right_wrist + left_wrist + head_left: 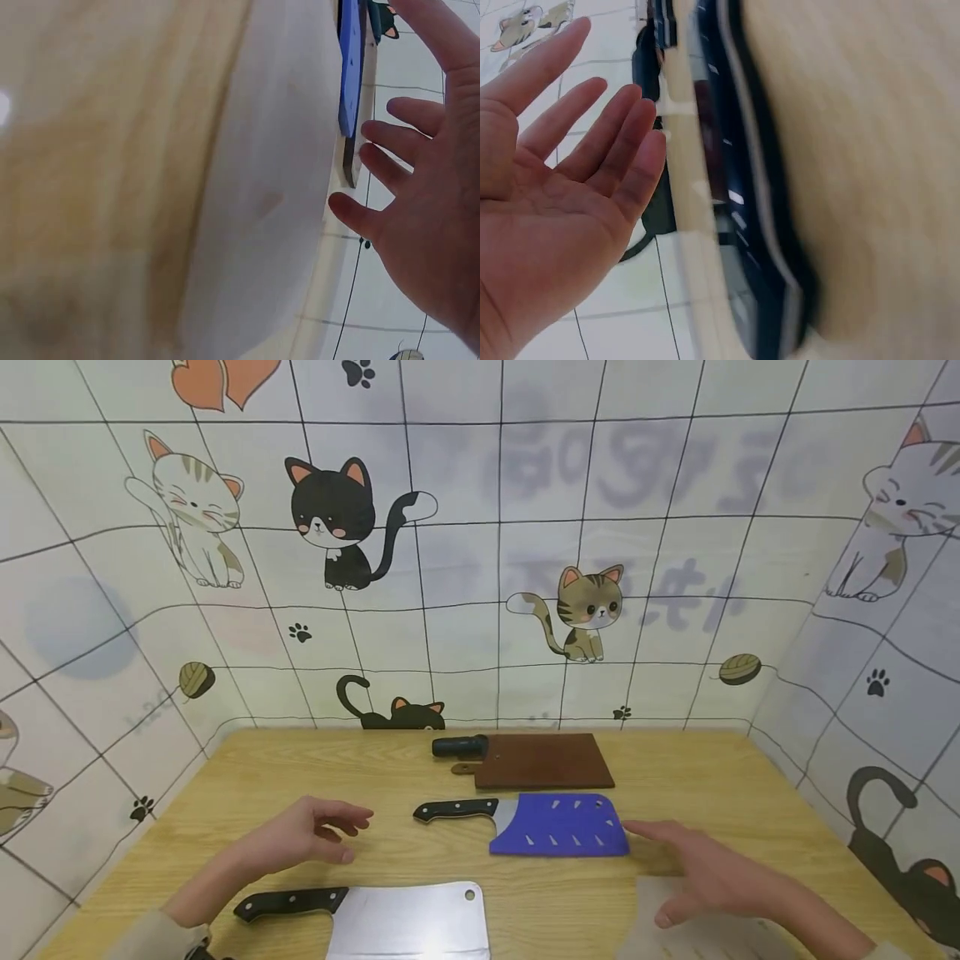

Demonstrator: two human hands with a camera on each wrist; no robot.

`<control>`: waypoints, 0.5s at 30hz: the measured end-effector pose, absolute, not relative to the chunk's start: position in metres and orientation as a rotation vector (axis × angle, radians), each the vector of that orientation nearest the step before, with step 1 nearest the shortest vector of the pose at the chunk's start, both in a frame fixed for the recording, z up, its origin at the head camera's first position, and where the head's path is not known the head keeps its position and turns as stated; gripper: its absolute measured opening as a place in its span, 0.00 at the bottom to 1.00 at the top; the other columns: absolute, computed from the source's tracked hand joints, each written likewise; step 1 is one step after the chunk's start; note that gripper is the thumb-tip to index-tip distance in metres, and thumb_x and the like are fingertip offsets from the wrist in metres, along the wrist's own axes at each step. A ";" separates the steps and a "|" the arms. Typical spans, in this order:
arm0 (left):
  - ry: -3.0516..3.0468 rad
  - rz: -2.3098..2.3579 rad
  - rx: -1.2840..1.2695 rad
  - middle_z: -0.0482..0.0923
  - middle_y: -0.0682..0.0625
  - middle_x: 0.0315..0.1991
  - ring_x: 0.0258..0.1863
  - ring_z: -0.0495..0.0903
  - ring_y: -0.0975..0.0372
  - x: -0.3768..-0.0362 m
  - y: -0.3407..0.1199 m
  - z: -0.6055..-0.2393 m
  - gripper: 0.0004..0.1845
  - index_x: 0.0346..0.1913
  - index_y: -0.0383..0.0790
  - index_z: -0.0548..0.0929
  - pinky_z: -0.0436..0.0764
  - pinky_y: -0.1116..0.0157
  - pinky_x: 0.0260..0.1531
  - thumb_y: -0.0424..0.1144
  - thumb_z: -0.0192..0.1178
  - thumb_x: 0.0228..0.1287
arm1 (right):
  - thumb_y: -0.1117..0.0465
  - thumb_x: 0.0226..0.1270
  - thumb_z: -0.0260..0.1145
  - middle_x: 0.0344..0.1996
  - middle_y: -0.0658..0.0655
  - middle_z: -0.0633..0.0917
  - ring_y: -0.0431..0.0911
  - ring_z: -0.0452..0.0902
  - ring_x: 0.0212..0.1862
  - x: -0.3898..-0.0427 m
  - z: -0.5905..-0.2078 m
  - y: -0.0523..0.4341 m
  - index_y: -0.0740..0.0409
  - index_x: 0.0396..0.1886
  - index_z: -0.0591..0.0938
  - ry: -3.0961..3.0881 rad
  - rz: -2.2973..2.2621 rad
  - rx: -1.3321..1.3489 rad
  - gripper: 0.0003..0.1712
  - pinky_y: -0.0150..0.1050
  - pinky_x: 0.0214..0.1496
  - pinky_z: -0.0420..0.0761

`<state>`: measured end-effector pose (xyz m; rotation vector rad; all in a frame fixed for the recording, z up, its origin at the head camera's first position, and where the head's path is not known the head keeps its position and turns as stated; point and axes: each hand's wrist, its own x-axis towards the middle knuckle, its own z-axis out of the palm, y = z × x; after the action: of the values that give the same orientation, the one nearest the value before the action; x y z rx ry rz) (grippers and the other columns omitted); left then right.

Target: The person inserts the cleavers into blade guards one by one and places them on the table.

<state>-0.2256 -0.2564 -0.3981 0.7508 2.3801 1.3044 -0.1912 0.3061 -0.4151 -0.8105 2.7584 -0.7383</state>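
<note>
My left hand [303, 835] hovers with loosely bent fingers above the black handle [292, 902] of a steel cleaver [412, 922] at the front. In the left wrist view the palm [562, 225] holds nothing and the handle [754, 180] lies beside it. A second cleaver [558, 827], blue-purple over most of its blade with pale slits, lies farther back, its black handle pointing left. The right hand [708, 868] is spread, with its index fingertip right by this blade's right end. Under that hand is a pale, flat piece [648, 906], partly hidden by it.
A brown cutting board [543, 762] lies at the back of the wooden table [300, 760], with a black cylindrical object [459, 747] at its left end. Cat-patterned sheeting [465, 527] rises behind the table and along both sides.
</note>
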 end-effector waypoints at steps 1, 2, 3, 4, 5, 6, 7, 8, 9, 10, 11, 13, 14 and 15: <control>2.375 1.299 0.753 0.79 0.34 0.59 0.54 0.78 0.46 -0.222 -0.260 -0.399 0.29 0.65 0.26 0.77 0.80 0.65 0.49 0.34 0.70 0.64 | 0.39 0.39 0.84 0.69 0.62 0.74 0.66 0.68 0.67 -0.188 -0.418 0.310 0.58 0.76 0.69 2.781 -0.709 -0.800 0.64 0.59 0.60 0.75; 2.374 1.285 0.750 0.81 0.35 0.57 0.54 0.79 0.48 -0.219 -0.264 -0.401 0.28 0.65 0.26 0.78 0.80 0.65 0.49 0.35 0.71 0.64 | 0.39 0.37 0.85 0.69 0.62 0.73 0.66 0.68 0.66 -0.183 -0.420 0.313 0.57 0.76 0.69 2.788 -0.682 -0.768 0.65 0.57 0.60 0.76; 2.372 1.271 0.755 0.82 0.37 0.56 0.52 0.80 0.51 -0.216 -0.267 -0.402 0.28 0.64 0.27 0.79 0.80 0.66 0.48 0.35 0.71 0.63 | 0.38 0.37 0.85 0.69 0.62 0.73 0.65 0.68 0.66 -0.179 -0.423 0.316 0.56 0.76 0.69 2.790 -0.664 -0.740 0.65 0.55 0.59 0.76; 2.372 1.257 0.762 0.83 0.39 0.54 0.51 0.81 0.54 -0.213 -0.271 -0.404 0.28 0.63 0.27 0.80 0.80 0.66 0.48 0.35 0.72 0.62 | 0.37 0.38 0.85 0.69 0.61 0.72 0.64 0.68 0.66 -0.175 -0.425 0.319 0.56 0.76 0.70 2.800 -0.638 -0.737 0.64 0.53 0.58 0.77; 2.357 1.257 0.768 0.83 0.39 0.53 0.50 0.81 0.57 -0.210 -0.275 -0.406 0.28 0.62 0.26 0.80 0.80 0.66 0.47 0.35 0.72 0.61 | 0.35 0.38 0.85 0.69 0.61 0.72 0.63 0.68 0.65 -0.171 -0.428 0.322 0.56 0.75 0.70 2.822 -0.611 -0.760 0.64 0.51 0.57 0.78; 2.344 1.258 0.776 0.84 0.40 0.52 0.49 0.82 0.59 -0.208 -0.278 -0.407 0.27 0.62 0.26 0.80 0.80 0.66 0.47 0.34 0.72 0.61 | 0.33 0.40 0.84 0.69 0.61 0.72 0.62 0.68 0.65 -0.166 -0.431 0.325 0.55 0.76 0.70 2.836 -0.574 -0.764 0.64 0.50 0.56 0.79; 2.321 1.264 0.784 0.84 0.39 0.52 0.50 0.83 0.61 -0.205 -0.281 -0.409 0.27 0.61 0.25 0.80 0.80 0.67 0.47 0.34 0.73 0.60 | 0.30 0.42 0.82 0.69 0.59 0.71 0.60 0.68 0.65 -0.162 -0.432 0.328 0.54 0.76 0.69 2.841 -0.540 -0.758 0.64 0.50 0.56 0.79; 2.296 1.270 0.783 0.84 0.39 0.52 0.50 0.83 0.63 -0.203 -0.284 -0.411 0.27 0.61 0.25 0.80 0.80 0.68 0.47 0.32 0.73 0.59 | 0.28 0.42 0.81 0.69 0.59 0.72 0.60 0.69 0.64 -0.158 -0.434 0.332 0.54 0.76 0.69 2.863 -0.508 -0.792 0.65 0.49 0.55 0.79; 2.278 1.279 0.787 0.84 0.38 0.53 0.51 0.83 0.64 -0.201 -0.286 -0.413 0.27 0.61 0.25 0.80 0.80 0.68 0.47 0.32 0.73 0.58 | 0.26 0.43 0.79 0.68 0.57 0.72 0.58 0.70 0.63 -0.155 -0.436 0.335 0.52 0.76 0.69 2.877 -0.480 -0.792 0.64 0.48 0.54 0.80; 2.260 1.290 0.793 0.83 0.37 0.54 0.51 0.83 0.64 -0.200 -0.288 -0.415 0.28 0.60 0.24 0.80 0.80 0.68 0.48 0.31 0.73 0.57 | 0.26 0.45 0.78 0.68 0.57 0.72 0.57 0.71 0.63 -0.151 -0.438 0.339 0.51 0.77 0.69 2.883 -0.469 -0.796 0.63 0.48 0.53 0.80; 2.242 1.300 0.797 0.83 0.37 0.54 0.52 0.83 0.64 -0.198 -0.290 -0.417 0.27 0.60 0.24 0.80 0.80 0.69 0.48 0.30 0.73 0.56 | 0.27 0.46 0.78 0.68 0.56 0.72 0.57 0.71 0.63 -0.149 -0.439 0.342 0.50 0.77 0.68 2.877 -0.465 -0.780 0.62 0.49 0.53 0.80; 2.234 1.299 0.811 0.84 0.39 0.53 0.52 0.84 0.64 -0.196 -0.293 -0.421 0.27 0.58 0.24 0.82 0.80 0.69 0.48 0.28 0.74 0.54 | 0.30 0.48 0.79 0.67 0.58 0.73 0.60 0.72 0.63 -0.146 -0.440 0.349 0.50 0.77 0.68 2.833 -0.501 -0.721 0.60 0.54 0.53 0.80; 2.243 1.293 0.815 0.84 0.42 0.51 0.50 0.84 0.65 -0.195 -0.293 -0.422 0.26 0.56 0.26 0.83 0.80 0.69 0.47 0.28 0.74 0.52 | 0.31 0.48 0.80 0.67 0.60 0.73 0.62 0.72 0.63 -0.146 -0.441 0.352 0.52 0.76 0.69 2.805 -0.536 -0.696 0.60 0.58 0.53 0.79; 2.262 1.280 0.835 0.85 0.44 0.49 0.48 0.83 0.66 -0.194 -0.294 -0.424 0.25 0.55 0.27 0.85 0.80 0.69 0.46 0.28 0.75 0.51 | 0.33 0.49 0.80 0.67 0.60 0.73 0.65 0.71 0.63 -0.146 -0.442 0.354 0.52 0.77 0.68 2.763 -0.565 -0.632 0.59 0.62 0.55 0.78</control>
<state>-0.1944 -0.2938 -0.4239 0.8354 2.2625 1.2805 -0.1456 0.3542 -0.4416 -0.6315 2.7632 -0.5654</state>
